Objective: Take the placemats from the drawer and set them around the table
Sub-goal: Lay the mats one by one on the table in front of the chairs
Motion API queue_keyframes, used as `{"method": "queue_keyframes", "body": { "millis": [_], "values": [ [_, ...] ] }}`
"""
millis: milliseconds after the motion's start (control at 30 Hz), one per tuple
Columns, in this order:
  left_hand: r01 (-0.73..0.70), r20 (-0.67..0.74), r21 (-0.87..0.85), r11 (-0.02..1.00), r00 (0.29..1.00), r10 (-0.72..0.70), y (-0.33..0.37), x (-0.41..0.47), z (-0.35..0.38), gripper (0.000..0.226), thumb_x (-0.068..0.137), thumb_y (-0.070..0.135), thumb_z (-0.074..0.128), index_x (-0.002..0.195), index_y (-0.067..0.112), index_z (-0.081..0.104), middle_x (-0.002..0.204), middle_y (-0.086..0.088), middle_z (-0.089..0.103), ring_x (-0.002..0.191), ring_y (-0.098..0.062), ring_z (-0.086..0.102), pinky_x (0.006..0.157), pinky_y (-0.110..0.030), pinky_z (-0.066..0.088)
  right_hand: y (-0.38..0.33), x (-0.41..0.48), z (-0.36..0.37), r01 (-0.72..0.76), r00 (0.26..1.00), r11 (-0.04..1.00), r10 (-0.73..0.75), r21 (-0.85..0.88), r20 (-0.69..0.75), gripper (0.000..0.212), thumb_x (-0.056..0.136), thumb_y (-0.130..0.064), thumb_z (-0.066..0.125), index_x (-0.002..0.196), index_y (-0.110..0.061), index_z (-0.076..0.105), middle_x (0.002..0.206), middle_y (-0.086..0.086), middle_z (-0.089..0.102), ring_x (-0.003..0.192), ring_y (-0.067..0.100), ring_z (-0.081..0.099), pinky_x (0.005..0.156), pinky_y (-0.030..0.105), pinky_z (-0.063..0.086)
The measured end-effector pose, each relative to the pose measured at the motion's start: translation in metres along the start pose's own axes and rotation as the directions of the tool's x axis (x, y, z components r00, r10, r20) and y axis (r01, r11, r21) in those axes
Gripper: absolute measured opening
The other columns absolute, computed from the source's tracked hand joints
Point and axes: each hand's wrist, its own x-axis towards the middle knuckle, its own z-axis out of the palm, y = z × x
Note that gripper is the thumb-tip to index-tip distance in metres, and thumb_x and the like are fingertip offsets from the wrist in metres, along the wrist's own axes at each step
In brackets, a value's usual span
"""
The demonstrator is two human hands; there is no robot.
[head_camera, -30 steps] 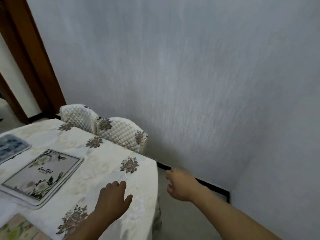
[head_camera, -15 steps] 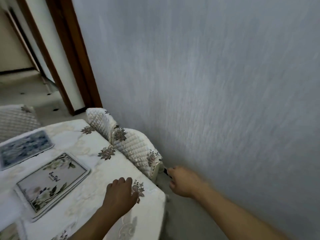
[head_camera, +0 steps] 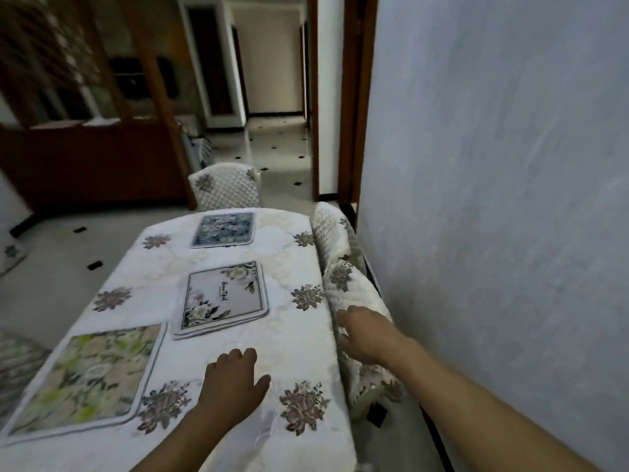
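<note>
Three placemats lie on the table (head_camera: pixel 299 338), which wears a white flowered cloth. A green floral placemat (head_camera: pixel 92 376) is near left, a grey-white placemat with lettering (head_camera: pixel 224 296) sits mid-table on what looks like a small stack, and a blue floral placemat (head_camera: pixel 224 229) lies at the far end. My left hand (head_camera: pixel 235 383) rests flat on the cloth near the front, fingers apart, holding nothing. My right hand (head_camera: pixel 366 332) hovers at the table's right edge over a quilted chair back (head_camera: pixel 354 291), fingers loosely spread and empty.
A grey wall (head_camera: pixel 493 199) runs close along the right. Two quilted chairs are squeezed between it and the table, another chair (head_camera: pixel 226 189) stands at the far end. A dark wooden cabinet (head_camera: pixel 92 158) is at back left, a hallway doorway beyond.
My view has swung left from the wall to the table's length. Both hands stay empty; the left stays on the cloth, the right has come up beside the chair back.
</note>
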Motion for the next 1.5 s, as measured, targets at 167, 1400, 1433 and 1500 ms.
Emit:
{"method": "queue_keyframes", "body": {
  "millis": [167,1400,1433,1500],
  "values": [
    [0.111,-0.005,0.012,0.994,0.994,-0.111,-0.009,0.044,0.007,0.042,0.087,0.058,0.047,0.113,0.024,0.052,0.101,0.003,0.057,0.096,-0.02,0.054,0.071,-0.033,0.034,0.022,0.052,0.002,0.105,0.994,0.994,-0.104,-0.03,0.014,0.019,0.086,-0.025,0.048,0.097,-0.011,0.051,0.101,0.017,0.059,0.091,0.036,0.057,0.065,0.034,0.037],
    [0.89,-0.009,-0.176,0.421,0.426,-0.905,0.083,0.151,0.076,0.048,0.088,0.051,0.048,0.122,0.018,0.048,0.107,-0.006,0.057,0.095,-0.026,0.056,0.075,-0.036,0.043,0.075,0.375,0.088,0.768,0.597,0.641,-0.701,-0.022,0.39,0.01,0.089,-0.021,0.045,0.089,-0.015,0.037,0.088,0.004,0.041,0.083,0.027,0.048,0.066,0.031,0.033],
    [0.891,-0.008,-0.187,0.414,0.42,-0.907,0.082,0.161,0.078,0.048,0.088,0.051,0.048,0.123,0.018,0.047,0.107,-0.006,0.057,0.095,-0.026,0.056,0.076,-0.036,0.043,0.076,0.384,0.092,0.765,0.596,0.643,-0.696,-0.021,0.401,0.011,0.09,-0.021,0.045,0.088,-0.015,0.037,0.087,0.004,0.04,0.082,0.026,0.047,0.066,0.031,0.033],
    [0.894,-0.004,-0.208,0.396,0.404,-0.915,0.078,0.184,0.082,0.048,0.088,0.051,0.048,0.123,0.018,0.046,0.107,-0.006,0.056,0.094,-0.026,0.055,0.076,-0.036,0.042,0.076,0.407,0.101,0.775,0.577,0.632,-0.702,-0.009,0.418,0.012,0.09,-0.022,0.045,0.088,-0.014,0.037,0.082,0.002,0.037,0.079,0.025,0.044,0.066,0.031,0.034]
  ]
}}
